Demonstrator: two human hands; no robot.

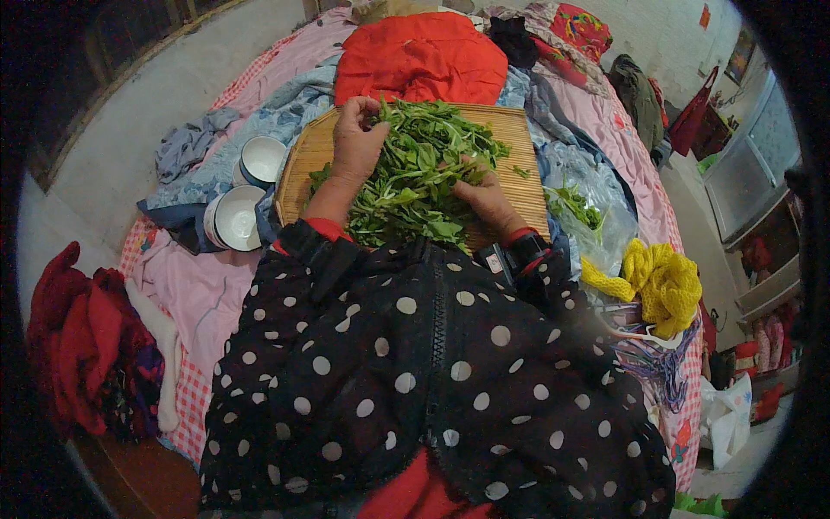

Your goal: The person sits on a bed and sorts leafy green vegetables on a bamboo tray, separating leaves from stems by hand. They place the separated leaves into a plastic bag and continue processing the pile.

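Note:
A heap of leafy greens lies on a slatted bamboo board in front of me. At the upper left of the heap, my left hand is raised with thumb and fingers pinched at the edge of the leaves; whether a sprig is between them is hard to make out. My right hand is at the heap's right side, its fingers closed around some leafy stems and partly hidden by them. A small loose sprig rests on the bare slats to the right.
White enamel bowls stand left of the board. To the right are a clear plastic bag with more greens, a yellow knitted cloth and a white hanger. A red cloth bundle sits behind the board, on bedding.

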